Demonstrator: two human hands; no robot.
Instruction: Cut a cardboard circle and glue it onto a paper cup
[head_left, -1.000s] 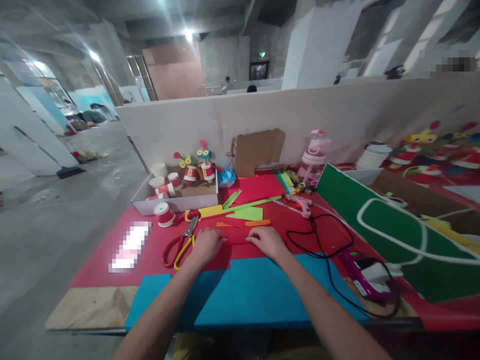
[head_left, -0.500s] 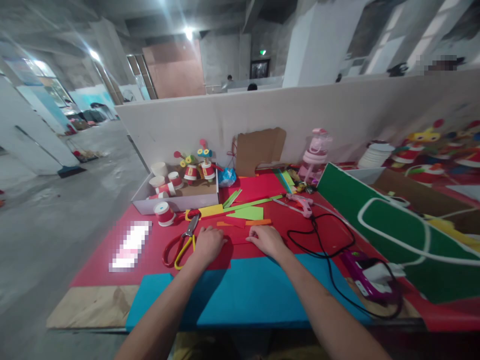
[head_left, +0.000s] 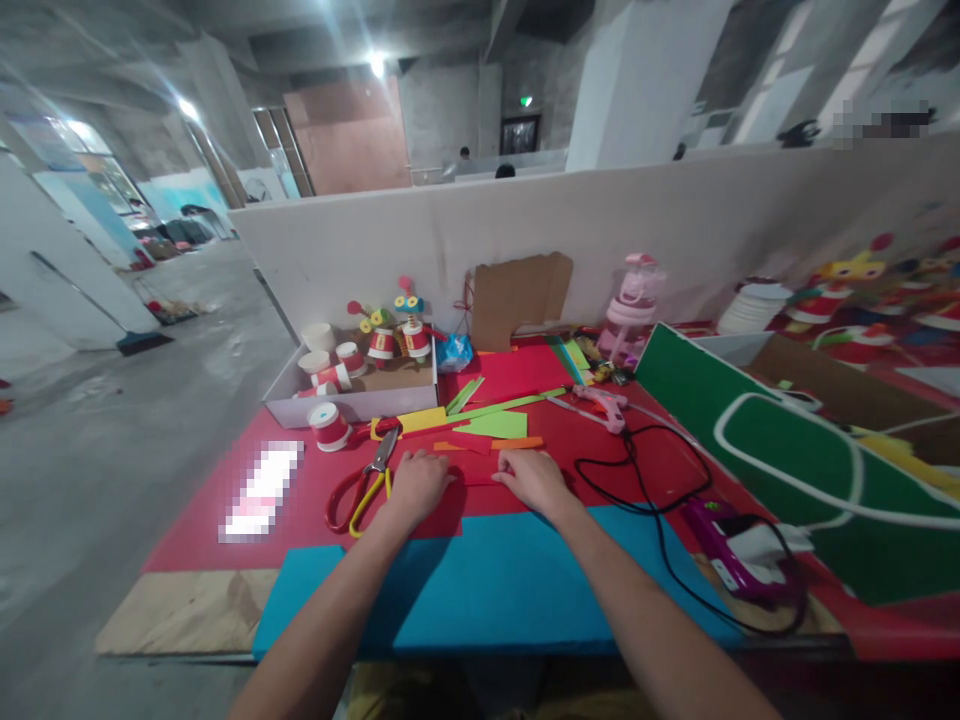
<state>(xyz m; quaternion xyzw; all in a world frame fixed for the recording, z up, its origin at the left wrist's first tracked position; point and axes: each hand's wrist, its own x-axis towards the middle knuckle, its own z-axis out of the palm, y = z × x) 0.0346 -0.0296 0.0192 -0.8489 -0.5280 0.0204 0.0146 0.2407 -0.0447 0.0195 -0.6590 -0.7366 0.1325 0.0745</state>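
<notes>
My left hand (head_left: 420,484) and my right hand (head_left: 534,482) rest low over the red table covering, fingers curled. Between them stretches a piece of red paper (head_left: 474,476), one end pinched in each hand; its outline blends into the red surface. Beside my left hand lie scissors (head_left: 384,452) with one red and one yellow handle loop, blades pointing away. Just beyond the fingers are an orange paper strip (head_left: 519,443) and a light green paper piece (head_left: 502,426). A blue sheet (head_left: 495,590) covers the near edge under my forearms.
A white box (head_left: 360,405) holds paper cups and paper-cup figures; another cup (head_left: 328,427) stands before it. At right are a pink glue gun (head_left: 602,405), its black cable, a purple power strip (head_left: 731,550) and a green board (head_left: 750,450). A pink bottle (head_left: 631,310) stands behind.
</notes>
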